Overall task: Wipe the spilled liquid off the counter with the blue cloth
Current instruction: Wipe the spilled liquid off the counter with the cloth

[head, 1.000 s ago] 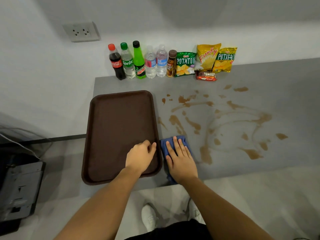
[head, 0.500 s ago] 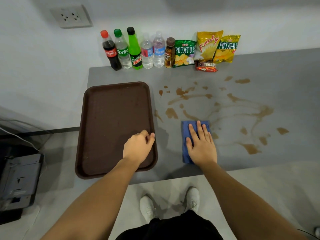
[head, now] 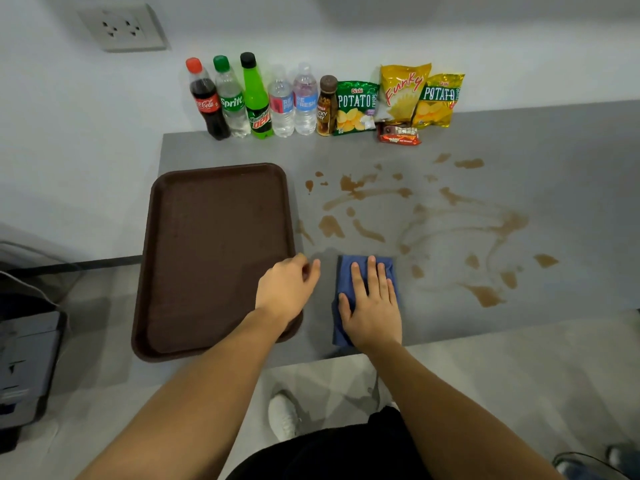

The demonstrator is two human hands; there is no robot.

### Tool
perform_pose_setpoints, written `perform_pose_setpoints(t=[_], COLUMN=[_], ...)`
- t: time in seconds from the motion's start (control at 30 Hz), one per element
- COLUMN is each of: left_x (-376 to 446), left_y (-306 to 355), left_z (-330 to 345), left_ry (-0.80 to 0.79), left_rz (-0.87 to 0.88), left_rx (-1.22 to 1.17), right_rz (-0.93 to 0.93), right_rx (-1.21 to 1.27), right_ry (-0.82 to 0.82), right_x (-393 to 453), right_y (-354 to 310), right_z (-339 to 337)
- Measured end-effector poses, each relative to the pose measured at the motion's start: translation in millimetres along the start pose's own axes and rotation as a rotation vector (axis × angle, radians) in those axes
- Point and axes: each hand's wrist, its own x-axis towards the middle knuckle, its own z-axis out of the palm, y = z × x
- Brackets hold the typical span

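Brown spilled liquid (head: pixel 512 221) lies in blotches and smeared arcs over the middle and right of the grey counter (head: pixel 571 143). The folded blue cloth (head: pixel 347 271) lies near the counter's front edge, just left of the spill. My right hand (head: pixel 373 308) presses flat on the cloth with its fingers spread forward, and covers most of it. My left hand (head: pixel 285 289) rests with curled fingers on the right rim of the brown tray (head: pixel 214 254).
Several drink bottles (head: pixel 256 98) and snack bags (head: pixel 403 93) line the wall at the back of the counter. The brown tray fills the counter's left side. A wall socket (head: pixel 121 27) sits at upper left. Grey equipment (head: pixel 27 368) stands lower left, off the counter.
My right hand slid the cloth to the right through the front streaks, then back left toward the tray. The brown streak near the front edge is gone. The left hand stayed on the tray.
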Motion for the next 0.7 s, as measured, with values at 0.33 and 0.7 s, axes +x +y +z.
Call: perform_pose_setpoints(t=[0.33,0.7], left_x=[2.5,-10.5], left_y=[37.7,45.9], left_z=[33.0,102.6], left_ry=[0.023,0.046], left_rz=[-0.014,0.051], left_rx=[0.001,0.125], right_rz=[-0.118,0.033], right_rx=[0.017,-0.029], right_ry=[0.003,0.05], right_x=[55.5,-4.0], right_y=[68.0,95.7], right_z=[-25.2,-20.2])
